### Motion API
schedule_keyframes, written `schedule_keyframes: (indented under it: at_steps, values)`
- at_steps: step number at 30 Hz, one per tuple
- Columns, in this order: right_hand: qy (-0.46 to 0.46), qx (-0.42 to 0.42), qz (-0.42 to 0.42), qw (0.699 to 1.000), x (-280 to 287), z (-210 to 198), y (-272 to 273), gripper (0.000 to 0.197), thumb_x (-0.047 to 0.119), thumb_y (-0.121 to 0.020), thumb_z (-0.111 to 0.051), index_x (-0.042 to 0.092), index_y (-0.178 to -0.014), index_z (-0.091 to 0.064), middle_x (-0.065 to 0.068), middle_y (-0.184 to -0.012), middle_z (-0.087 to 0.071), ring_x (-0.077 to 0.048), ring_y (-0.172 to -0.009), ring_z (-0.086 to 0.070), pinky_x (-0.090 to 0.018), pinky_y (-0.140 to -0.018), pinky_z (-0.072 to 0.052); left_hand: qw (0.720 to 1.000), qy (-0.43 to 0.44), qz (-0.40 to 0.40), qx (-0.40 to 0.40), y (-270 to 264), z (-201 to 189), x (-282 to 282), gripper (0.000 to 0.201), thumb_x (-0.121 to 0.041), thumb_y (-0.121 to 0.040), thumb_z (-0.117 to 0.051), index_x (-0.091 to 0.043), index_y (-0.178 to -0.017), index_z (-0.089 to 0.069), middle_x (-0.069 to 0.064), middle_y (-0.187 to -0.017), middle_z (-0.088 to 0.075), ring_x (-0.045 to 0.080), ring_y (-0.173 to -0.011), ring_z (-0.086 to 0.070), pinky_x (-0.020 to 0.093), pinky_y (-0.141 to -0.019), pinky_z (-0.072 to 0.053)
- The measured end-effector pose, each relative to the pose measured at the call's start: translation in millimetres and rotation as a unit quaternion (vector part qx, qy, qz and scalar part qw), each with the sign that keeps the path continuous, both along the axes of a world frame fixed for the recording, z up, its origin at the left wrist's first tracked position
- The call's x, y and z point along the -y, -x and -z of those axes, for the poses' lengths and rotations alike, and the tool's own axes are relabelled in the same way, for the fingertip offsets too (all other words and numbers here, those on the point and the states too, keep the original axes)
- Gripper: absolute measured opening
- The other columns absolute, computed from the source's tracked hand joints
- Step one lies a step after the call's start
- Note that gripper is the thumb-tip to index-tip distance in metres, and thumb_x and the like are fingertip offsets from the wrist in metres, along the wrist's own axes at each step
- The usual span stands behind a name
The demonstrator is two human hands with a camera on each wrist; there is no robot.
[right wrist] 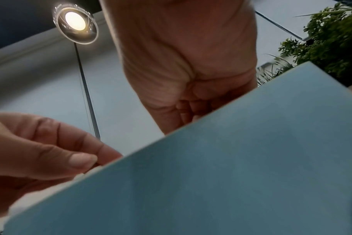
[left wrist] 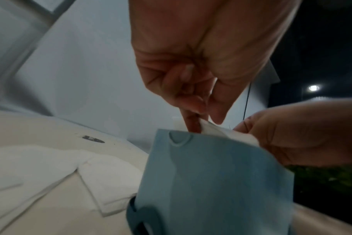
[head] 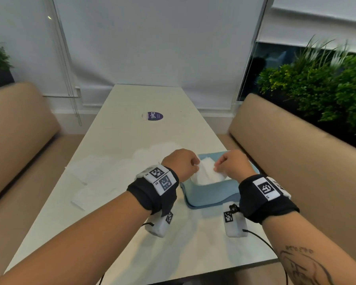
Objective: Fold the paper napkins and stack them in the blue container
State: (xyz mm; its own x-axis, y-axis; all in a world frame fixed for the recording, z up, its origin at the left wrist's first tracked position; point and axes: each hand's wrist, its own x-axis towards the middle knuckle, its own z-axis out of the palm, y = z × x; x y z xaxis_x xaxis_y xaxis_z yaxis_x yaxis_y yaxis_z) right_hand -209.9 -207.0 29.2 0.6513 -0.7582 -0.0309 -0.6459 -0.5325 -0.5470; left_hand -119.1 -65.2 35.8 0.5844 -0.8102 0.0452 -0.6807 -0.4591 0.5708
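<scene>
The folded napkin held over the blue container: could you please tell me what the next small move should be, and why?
Probably lower the napkin flat into the blue container and let go: the left hand and right hand each pinch its upper edge, which stands above the container's rim.

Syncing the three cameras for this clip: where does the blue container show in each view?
Head: container right of centre on the table, under the held napkin.
Left wrist: container fills the lower centre and right.
Right wrist: container wall fills the lower right half.
Shared landmark: left hand, pinched just above the rim in all three.
</scene>
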Motion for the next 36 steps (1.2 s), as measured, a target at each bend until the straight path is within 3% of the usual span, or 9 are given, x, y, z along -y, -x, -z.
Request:
schedule_keyframes:
  at_steps: [3, 8, 10, 12, 16, 20, 30, 32, 36]
  values:
    - [0.027, -0.083, -0.022, 0.996, 2.0, 7.1, -0.5, 0.018, 0.014, -0.081, -0.067, 0.001, -0.093, -0.071, -0.010, -0.099, -0.070, -0.024, -0.096, -0.064, -0.031, -0.087, -0.052, 0.995, -0.075, 0.004, 0.067, 3.3, 4.3, 6.5, 0.027, -0.027, -0.092, -0.050, -0.024, -0.115, -0.064, -0.003, -0.123, -0.060, 0.020, -0.114, -0.055, 0.029, -0.092, -0.041]
    - [0.056, -0.126, -0.061, 0.989, 1.9, 12.0, -2.6, 0.014, 0.014, -0.079, -0.068, 0.004, -0.089, -0.070, -0.009, -0.102, -0.070, -0.025, -0.099, -0.064, -0.035, -0.091, -0.050, 0.980, -0.160, 0.011, 0.115, 2.8, 12.7, 13.5, 0.009, -0.023, -0.084, -0.055, -0.030, -0.089, -0.054, -0.003, -0.101, -0.059, 0.016, -0.089, -0.053, 0.024, -0.073, -0.038]
    - [0.068, -0.137, -0.069, 0.986, 1.6, 13.0, -5.1, 0.004, 0.012, -0.078, -0.067, 0.009, -0.079, -0.067, -0.008, -0.097, -0.070, -0.025, -0.096, -0.064, -0.032, -0.087, -0.051, 0.976, -0.184, 0.008, 0.115, 2.7, 14.1, 16.1, 0.011, -0.023, -0.083, -0.057, -0.023, -0.093, -0.060, -0.003, -0.106, -0.062, 0.017, -0.092, -0.055, 0.024, -0.073, -0.038]
    - [0.074, -0.140, -0.067, 0.985, 1.0, 12.9, -6.7, 0.011, 0.011, -0.078, -0.065, 0.011, -0.068, -0.061, -0.006, -0.087, -0.067, -0.023, -0.092, -0.064, -0.029, -0.080, -0.050, 0.974, -0.197, 0.007, 0.114, 2.5, 15.1, 19.0, 0.027, -0.024, -0.083, -0.058, -0.019, -0.109, -0.065, -0.003, -0.114, -0.062, 0.018, -0.101, -0.059, 0.024, -0.073, -0.039]
    - [0.031, -0.101, -0.060, 0.993, 3.4, 12.4, -3.4, 0.004, 0.005, -0.078, -0.067, 0.008, -0.076, -0.069, -0.006, -0.095, -0.070, -0.022, -0.093, -0.064, -0.033, -0.086, -0.052, 0.976, -0.180, -0.009, 0.125, 4.6, 14.2, 20.4, 0.031, -0.021, -0.084, -0.058, -0.019, -0.114, -0.063, -0.001, -0.114, -0.062, 0.020, -0.103, -0.060, 0.025, -0.072, -0.039]
    - [0.022, -0.062, -0.043, 0.997, 5.5, 13.7, 0.1, 0.012, 0.002, -0.077, -0.064, 0.000, -0.086, -0.072, -0.011, -0.096, -0.071, -0.025, -0.093, -0.066, -0.036, -0.086, -0.054, 0.969, -0.186, -0.019, 0.160, 8.2, 14.1, 22.0, 0.023, -0.017, -0.082, -0.058, -0.012, -0.102, -0.066, 0.006, -0.106, -0.065, 0.024, -0.098, -0.062, 0.026, -0.070, -0.041]
    - [0.031, -0.213, -0.066, 0.974, 9.3, 15.5, -11.6, 0.034, 0.025, -0.074, -0.078, 0.008, -0.103, -0.070, -0.005, -0.104, -0.069, -0.024, -0.099, -0.063, -0.036, -0.092, -0.050, 0.946, -0.270, -0.016, 0.181, 0.3, 21.3, 32.2, 0.053, -0.041, -0.083, -0.061, -0.013, -0.127, -0.048, 0.007, -0.125, -0.041, 0.025, -0.120, -0.039, 0.033, -0.093, -0.038]
    - [0.029, -0.209, -0.067, 0.975, 9.5, 13.6, -12.2, 0.039, 0.028, -0.075, -0.077, 0.008, -0.107, -0.068, -0.006, -0.106, -0.067, -0.024, -0.101, -0.062, -0.035, -0.092, -0.050, 0.955, -0.245, -0.009, 0.167, -1.8, 20.3, 29.3, 0.046, -0.043, -0.084, -0.059, -0.018, -0.123, -0.055, 0.007, -0.124, -0.042, 0.026, -0.119, -0.039, 0.034, -0.094, -0.037]
    - [0.018, -0.138, -0.068, 0.988, 1.3, -4.2, -14.1, 0.032, 0.028, -0.080, -0.072, 0.003, -0.100, -0.066, -0.008, -0.101, -0.067, -0.024, -0.095, -0.062, -0.036, -0.088, -0.051, 0.992, -0.085, -0.049, 0.077, -14.6, 7.6, 6.8, 0.025, -0.033, -0.090, -0.053, -0.020, -0.106, -0.066, 0.009, -0.119, -0.050, 0.028, -0.111, -0.051, 0.036, -0.090, -0.046]
